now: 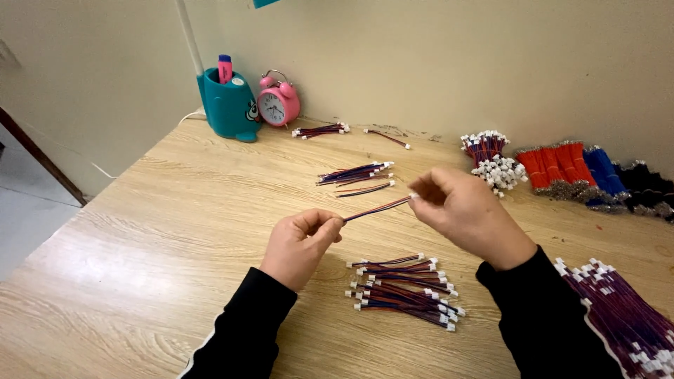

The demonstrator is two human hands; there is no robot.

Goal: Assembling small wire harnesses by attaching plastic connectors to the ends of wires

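- Head view: my left hand [302, 242] has thumb and forefinger pressed together on the near-left end of a short red-and-blue wire lead [377, 208], the other fingers curled in.
- My right hand [467, 210] pinches the far-right end of the same lead, at its small white plug, with the fingertips closed on it.
- The lead is stretched straight between my two hands, held above the wooden counter [175, 231] and slanting up from left to right.
- Just near of my hands, on the counter, lies a flat pile of like leads [404, 291] with white plugs at the ends.
- Just beyond the held lead sits a smaller loose group of leads [354, 175], and farther off, near the wall, another small bunch [319, 130] with a single lead [386, 138] to its right.
- At the near right edge, beside my right sleeve, a big heap of leads [625, 319] runs out of view.
- Far right along the wall: an upright tied bundle with white plugs [491, 158], then red wire bundles [554, 168], blue ones [602, 172] and black ones [649, 186], side by side.
- Far left against the wall stands a teal pen holder [228, 109] with a pink marker [225, 69] in it, and a pink alarm clock [278, 100] just to its right.
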